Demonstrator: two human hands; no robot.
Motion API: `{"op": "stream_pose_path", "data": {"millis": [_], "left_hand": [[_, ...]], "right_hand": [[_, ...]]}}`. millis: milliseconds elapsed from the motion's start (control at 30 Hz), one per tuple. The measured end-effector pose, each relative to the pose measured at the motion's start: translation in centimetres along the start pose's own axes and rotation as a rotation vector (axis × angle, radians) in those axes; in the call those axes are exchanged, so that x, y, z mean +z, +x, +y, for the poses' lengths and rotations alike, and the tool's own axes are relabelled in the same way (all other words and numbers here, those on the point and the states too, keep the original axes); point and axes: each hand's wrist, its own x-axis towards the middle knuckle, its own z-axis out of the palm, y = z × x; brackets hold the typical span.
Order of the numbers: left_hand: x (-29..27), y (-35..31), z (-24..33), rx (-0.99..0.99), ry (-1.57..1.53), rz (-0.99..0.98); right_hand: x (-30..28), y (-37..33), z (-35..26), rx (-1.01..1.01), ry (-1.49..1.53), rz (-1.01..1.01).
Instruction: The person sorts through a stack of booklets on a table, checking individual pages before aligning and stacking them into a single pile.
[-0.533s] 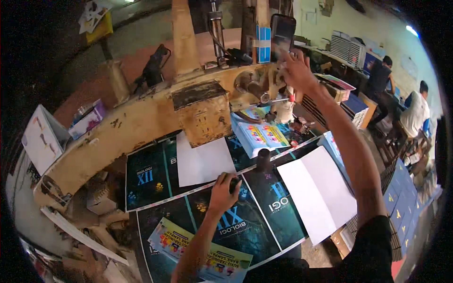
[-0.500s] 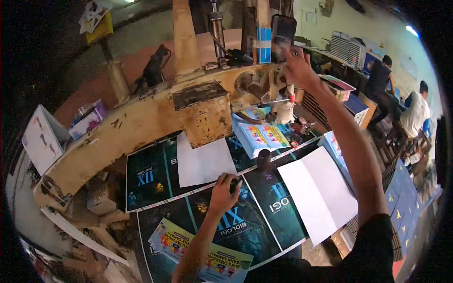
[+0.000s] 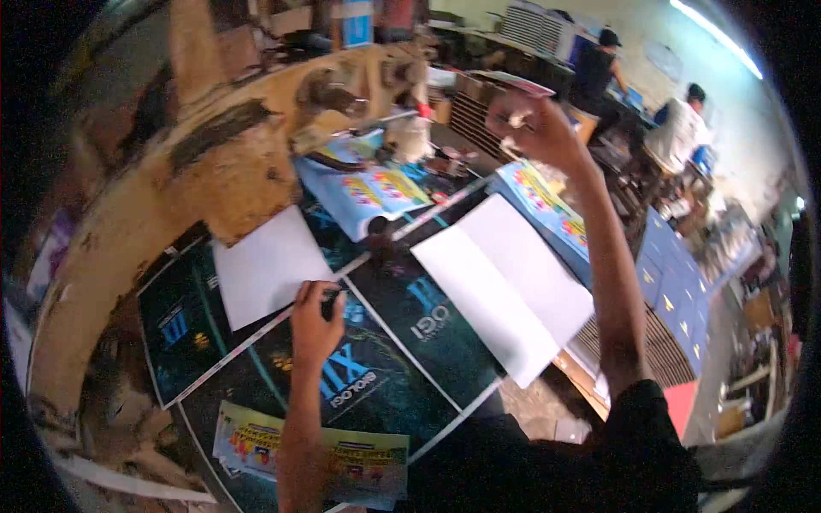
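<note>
My left hand (image 3: 316, 329) rests over the dark printed sheets (image 3: 385, 376), its fingers curled round a small black knob-like piece (image 3: 330, 301). Just beyond it lies a blank white sheet (image 3: 269, 265), partly under the yellowish machine's block (image 3: 227, 175). My right hand (image 3: 534, 128) is raised at the upper right, above the blue booklet covers (image 3: 543, 201). Motion smears its fingers, and I make out nothing in them. An opened white-paged booklet (image 3: 513, 286) lies between my two arms. Colourful printed covers (image 3: 368, 466) lie under my left forearm.
A dark upright knob (image 3: 380, 229) stands on the sheets beside blue printed covers (image 3: 368, 188). The worn machine frame (image 3: 94, 231) curves along the far left. Stacked blue covers (image 3: 671, 274) are at the right. Two people (image 3: 680, 128) sit working in the background.
My view has swung to the right. My right hand has left the phone on its blue stand, now out of view, and come down. My left hand keeps its hold on the black knob-like piece.
</note>
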Motion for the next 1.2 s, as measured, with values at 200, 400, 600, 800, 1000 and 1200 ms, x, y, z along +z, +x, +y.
{"op": "stream_pose_path", "data": {"millis": [200,400,600,800,1000,1200], "left_hand": [[0.3,-0.5,0.1,0.024,0.044,-0.006],[-2.1,-0.7,-1.0,-0.047,0.113,-0.104],[-11.9,-4.8,7.9,-0.238,0.129,0.22],[-15.4,-25.1,13.4,-0.839,0.217,0.645],[-11.8,-28.4,19.8,-1.341,-0.571,0.448],[-13.2,-29.1,17.8,-1.065,-0.011,0.071]], "right_hand": [[1.1,-17.6,-5.6,0.337,0.073,-0.243],[7.5,-21.7,-14.4,0.278,0.264,-0.302],[11.6,-21.4,-21.8,0.191,0.59,-0.459],[17.1,-22.4,-28.3,-0.1,0.686,-0.671],[16.5,-23.9,-33.0,-0.015,0.676,-0.813],[18.6,-24.2,-31.6,-0.053,0.78,-0.707]]}}
